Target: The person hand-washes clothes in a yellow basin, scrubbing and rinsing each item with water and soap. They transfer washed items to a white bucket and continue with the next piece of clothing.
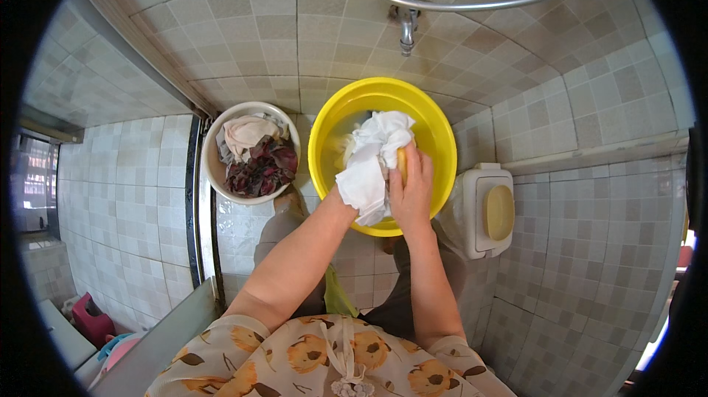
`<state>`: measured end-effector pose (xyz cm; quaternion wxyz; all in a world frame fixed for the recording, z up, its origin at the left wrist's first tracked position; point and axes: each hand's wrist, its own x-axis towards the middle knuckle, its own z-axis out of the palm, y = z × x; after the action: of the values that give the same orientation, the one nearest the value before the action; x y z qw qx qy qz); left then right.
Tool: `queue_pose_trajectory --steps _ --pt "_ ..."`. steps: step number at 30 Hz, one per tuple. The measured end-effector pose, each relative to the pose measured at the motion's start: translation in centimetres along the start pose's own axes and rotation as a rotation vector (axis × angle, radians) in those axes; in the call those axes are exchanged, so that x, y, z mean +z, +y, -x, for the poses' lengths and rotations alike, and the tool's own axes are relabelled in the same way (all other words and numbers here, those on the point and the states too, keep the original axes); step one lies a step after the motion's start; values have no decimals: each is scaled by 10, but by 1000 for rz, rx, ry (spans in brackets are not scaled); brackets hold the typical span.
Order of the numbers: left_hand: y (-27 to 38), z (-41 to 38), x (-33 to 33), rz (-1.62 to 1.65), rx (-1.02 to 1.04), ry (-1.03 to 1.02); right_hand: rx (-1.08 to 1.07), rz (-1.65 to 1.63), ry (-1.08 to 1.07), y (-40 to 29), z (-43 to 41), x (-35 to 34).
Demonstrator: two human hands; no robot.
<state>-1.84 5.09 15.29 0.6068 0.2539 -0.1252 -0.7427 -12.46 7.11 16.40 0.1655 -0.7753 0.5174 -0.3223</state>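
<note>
A white cloth garment (368, 167) is bunched over the yellow plastic basin (440, 137), held up by my left hand (347, 204). The cloth covers most of that hand, so its fingers are hidden and only the wrist end shows. My right hand (414, 189) grips a yellow bar of soap (402, 163) and presses it against the right side of the cloth. Under the garment, the basin holds water and other pale, wet fabric, partly hidden.
A white basin (209, 162) of wet clothes, pale pink and dark red, stands to the left. Right of the yellow basin is a lidded white bin (478, 242) with a yellow soap dish (499, 212) on top. Above are a wall tap (407, 34) and a metal shower hose (470, 8).
</note>
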Motion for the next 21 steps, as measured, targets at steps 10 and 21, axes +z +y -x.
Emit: queue_pose_trajectory --steps 10,21 --pt "30 12 16 -431 74 -147 -1 -231 30 -33 -18 -69" --pt "0 9 -20 265 -137 -214 338 -504 -568 28 -83 -17"
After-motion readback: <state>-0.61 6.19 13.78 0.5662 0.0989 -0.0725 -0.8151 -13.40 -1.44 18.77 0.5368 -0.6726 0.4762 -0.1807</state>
